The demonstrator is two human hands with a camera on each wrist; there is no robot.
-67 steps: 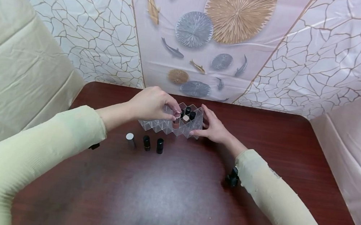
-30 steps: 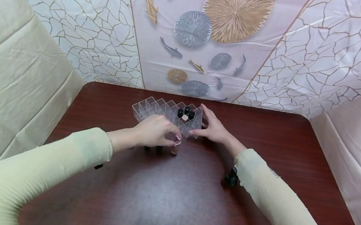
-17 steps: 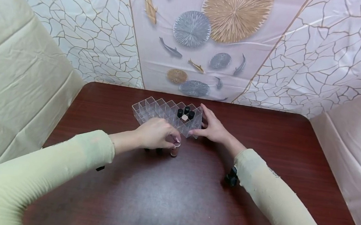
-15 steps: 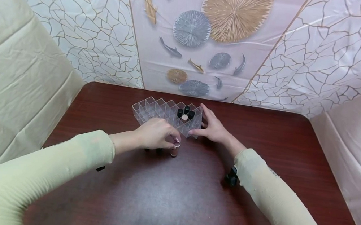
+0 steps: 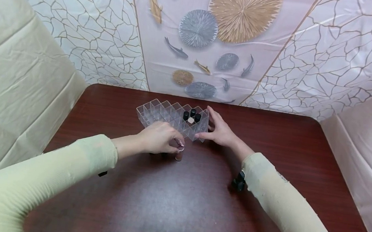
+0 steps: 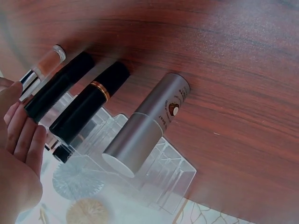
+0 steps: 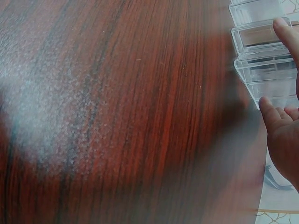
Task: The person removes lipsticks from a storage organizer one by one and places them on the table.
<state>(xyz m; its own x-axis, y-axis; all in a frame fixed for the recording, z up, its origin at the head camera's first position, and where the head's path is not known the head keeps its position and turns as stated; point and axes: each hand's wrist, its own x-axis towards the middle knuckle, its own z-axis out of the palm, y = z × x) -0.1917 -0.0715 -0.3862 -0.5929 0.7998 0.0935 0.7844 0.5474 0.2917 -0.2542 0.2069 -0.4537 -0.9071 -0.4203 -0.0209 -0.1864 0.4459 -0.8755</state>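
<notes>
Your left hand [image 5: 159, 137] is pinching the brown tube [image 5: 178, 156] by its top, on the near side of the clear rack [image 5: 154, 110]; your right hand [image 5: 220, 132] is gripping the rack's right end. You should be holding the tube vertical, clear of the black tube [image 6: 60, 86] at left.

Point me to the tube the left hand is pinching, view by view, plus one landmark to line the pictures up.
Head: near the centre, the brown tube under the left hand.
Left wrist: upper left, beside a black tube.
Right wrist: not in it.
Shared landmark: the clear organizer, in all three.
</notes>
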